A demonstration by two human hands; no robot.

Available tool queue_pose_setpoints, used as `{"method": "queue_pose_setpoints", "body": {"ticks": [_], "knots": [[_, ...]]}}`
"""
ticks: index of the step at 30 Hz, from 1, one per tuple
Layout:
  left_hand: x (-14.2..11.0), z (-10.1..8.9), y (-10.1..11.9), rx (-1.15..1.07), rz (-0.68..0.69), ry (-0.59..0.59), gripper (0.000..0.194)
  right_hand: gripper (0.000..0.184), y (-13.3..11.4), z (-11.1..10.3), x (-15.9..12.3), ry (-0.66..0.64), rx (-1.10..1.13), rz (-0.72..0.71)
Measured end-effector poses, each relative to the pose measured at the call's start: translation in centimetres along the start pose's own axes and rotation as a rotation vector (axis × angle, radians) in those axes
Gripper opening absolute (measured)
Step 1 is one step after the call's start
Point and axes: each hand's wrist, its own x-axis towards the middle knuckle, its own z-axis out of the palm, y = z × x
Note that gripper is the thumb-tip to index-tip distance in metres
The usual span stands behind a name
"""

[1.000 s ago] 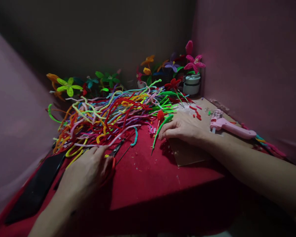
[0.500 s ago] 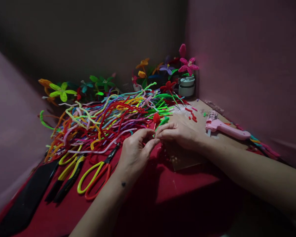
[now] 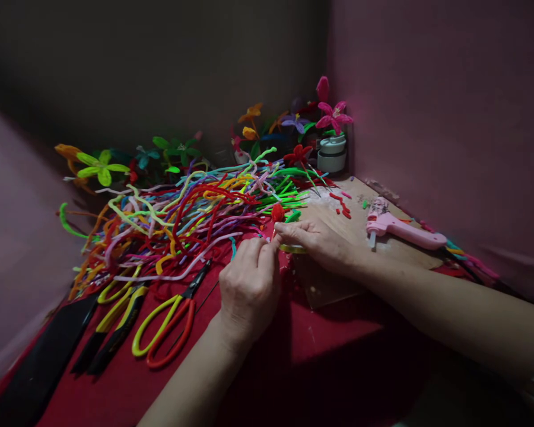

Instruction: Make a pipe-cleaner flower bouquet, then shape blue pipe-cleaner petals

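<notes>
A small red pipe-cleaner flower bud (image 3: 277, 212) stands up between my hands on a thin stem. My right hand (image 3: 323, 242) pinches that stem just below the bud, thumb and forefinger together. My left hand (image 3: 251, 281) is closed in a fist against the stem's lower part, its fingertips turned away from view. Behind my right fingers shows a green fuzzy leaf piece (image 3: 293, 216); I cannot tell whether it is joined to the stem. A yellowish-green strip (image 3: 292, 249) sticks out under the right fingers.
Loose pipe cleaners (image 3: 196, 207) pile up beyond my left hand. Scissors (image 3: 173, 326) and yellow-black pliers (image 3: 115, 326) lie left on the red cloth (image 3: 320, 362). A pink glue gun (image 3: 404, 230) rests on a board (image 3: 338, 284) at right. Finished flowers (image 3: 333, 115) stand at the back.
My left hand has rolled over from an open-sided pinch into a closed fist, back upward. The bud sits slightly lower and more left in view, and the yellowish-green strip now shows.
</notes>
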Motion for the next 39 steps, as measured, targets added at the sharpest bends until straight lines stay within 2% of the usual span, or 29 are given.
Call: {"method": "queue_pose_setpoints", "body": {"ticks": [2,4,8,10,14,17,19,22,24,26,27,30,32,35,39], "knots": [[0.3,0.0,0.1,-0.162,-0.115,0.009,0.015,0.043,0.1,0.0,0.0,0.024,-0.042,-0.014],[0.7,-0.2,0.1,-0.411,-0.306,-0.025,0.013,0.046,0.2,0.1,0.1,0.038,-0.079,-0.033],[1.6,-1.0,-0.4,-0.908,-0.693,-0.228,0.019,0.043,0.1,0.0,0.1,0.008,-0.104,-0.007],[1.8,-1.3,-0.7,-1.053,-0.803,-0.277,0.018,0.035,-0.1,0.0,0.0,-0.015,-0.114,0.029],[1.8,-1.2,-0.9,-1.278,-0.936,-0.229,0.015,0.022,-0.2,0.0,-0.1,-0.024,-0.143,0.02],[1.9,-1.2,-1.0,-1.504,-1.032,-0.257,0.014,0.019,0.0,0.1,-0.3,0.036,-0.262,-0.13],[2.1,-1.3,-1.3,-1.649,-1.131,-0.368,0.009,0.018,0.1,0.3,-0.6,0.101,-0.369,-0.309],[2.6,-1.6,-1.6,-1.788,-1.265,-0.603,0.004,0.014,-0.1,0.6,-1.1,0.16,-0.475,-0.591],[2.9,-1.7,-1.6,-1.786,-1.25,-0.705,0.004,0.012,-0.4,0.8,-1.3,0.163,-0.512,-0.719],[3.1,-1.7,-1.7,-1.683,-1.134,-0.71,0.006,0.011,-0.6,0.8,-1.3,0.175,-0.541,-0.788],[3.2,-1.7,-1.8,-1.577,-1.061,-0.659,0.008,0.011,-0.7,0.7,-1.2,0.192,-0.554,-0.798],[3.1,-1.6,-2.4,-1.103,-0.896,-0.394,0.01,0.011,-0.7,0.0,-0.9,0.268,-0.536,-0.759],[2.8,-1.4,-3.1,-0.829,-0.837,-0.302,0.011,0.01,-0.7,-0.7,-0.9,0.295,-0.507,-0.696],[2.0,-0.9,-4.2,-0.617,-0.73,-0.384,0.011,0.012,-0.4,-1.7,-1.3,0.28,-0.575,-0.577],[1.7,0.0,-4.2,-0.428,-0.62,-0.585,0.023,0.011,0.6,-2.5,-2.6,0.238,-0.809,-0.404]]}}
